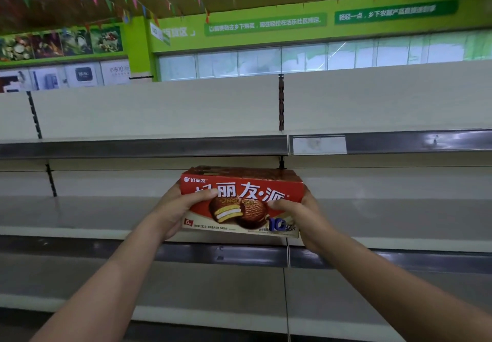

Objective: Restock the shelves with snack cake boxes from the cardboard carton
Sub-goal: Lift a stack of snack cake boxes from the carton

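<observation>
- Two hands hold one snack cake box between them, long side level, printed front facing the person.
- The left hand grips the box's left end. Its thumb lies across the front face; the other fingers go behind the box and are hidden.
- The right hand grips the right end the same way, thumb on the front beside the cake picture, other fingers hidden behind.
- Both hands are curled round the box ends, neither spread flat. Squeeze force can't be told.
- Likely reason for the end grip: it keeps the box square and the label outward, so it can go in facing shoppers.
- The box sits between the hands, raised in front of the shelf that runs just beyond and below them. Whether its bottom edge touches the shelf lip can't be told.
- An upper shelf runs above both hands, with a blank price tag up and right of the right hand.
- The carton is not in view.
- This is the only box in view, so the restock looks barely started. The next move is probably to push it forward and set it down.
</observation>
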The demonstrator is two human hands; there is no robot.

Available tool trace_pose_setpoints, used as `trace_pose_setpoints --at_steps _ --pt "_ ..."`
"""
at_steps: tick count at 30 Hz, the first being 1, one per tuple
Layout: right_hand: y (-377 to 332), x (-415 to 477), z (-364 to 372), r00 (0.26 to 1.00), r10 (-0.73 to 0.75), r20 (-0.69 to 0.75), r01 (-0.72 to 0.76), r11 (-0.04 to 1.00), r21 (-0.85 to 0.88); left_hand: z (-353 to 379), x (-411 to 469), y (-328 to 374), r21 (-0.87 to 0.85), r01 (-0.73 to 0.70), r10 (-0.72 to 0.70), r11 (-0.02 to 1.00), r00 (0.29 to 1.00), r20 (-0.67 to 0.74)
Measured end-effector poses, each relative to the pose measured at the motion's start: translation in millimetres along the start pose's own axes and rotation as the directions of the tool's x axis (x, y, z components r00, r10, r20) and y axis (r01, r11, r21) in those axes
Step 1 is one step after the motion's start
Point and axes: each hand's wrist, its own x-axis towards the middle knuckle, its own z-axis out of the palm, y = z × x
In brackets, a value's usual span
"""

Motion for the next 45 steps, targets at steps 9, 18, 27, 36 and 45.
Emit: trace_pose_setpoints --at_steps 9,18,27,36,45 --pt "27 49 -17 1.000 0.029 0.007 -0.029 1.000 -0.010 8 47 -37 -0.034 0.109 -0.111 0.993 0.992 -0.054" --pt "51 100 -19 0.999 -0.010 0.049 0.012 0.999 -0.052 3 89 -61 -0.020 0.127 -0.128 0.992 0.991 -0.048" --pt "71 136 -20 0.984 -0.094 0.151 0.098 0.995 -0.017 -11 128 -78 -0.036 0.108 -0.108 0.994 0.994 -0.020" --pt "80 143 -23 0.982 -0.099 0.159 0.103 0.995 -0.014 -23 139 -94 -0.062 0.116 -0.114 0.991 0.993 0.032" --pt "71 133 -16 0.992 -0.075 0.105 0.083 0.994 -0.071 -18 124 -87 -0.048 0.058 -0.057 0.997 0.998 0.021"
